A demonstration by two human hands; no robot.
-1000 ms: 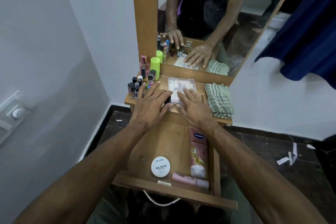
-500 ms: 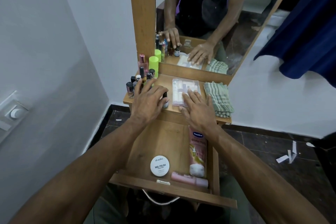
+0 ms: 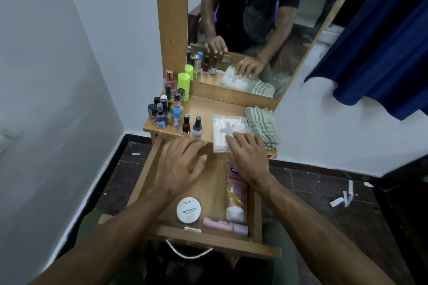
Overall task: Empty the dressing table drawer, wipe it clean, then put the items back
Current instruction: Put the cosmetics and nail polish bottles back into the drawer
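The wooden drawer is pulled out below the dressing table top. In it lie a round white nail polish remover tub, a pink Vaseline tube and a pink bottle along the front wall. My left hand hovers over the drawer's back part, fingers spread, holding nothing. My right hand rests its fingers on the near edge of a clear plastic packet on the table top. Two nail polish bottles stand just beyond my left hand.
A cluster of small bottles and two green cylinders crowds the top's left side. A folded green checked cloth lies right of the packet. The mirror stands behind. Walls close in on the left and right; a blue garment hangs right.
My left hand has let go of a nail polish bottle on the table top and drawn back over the drawer. My right hand stays on the packet.
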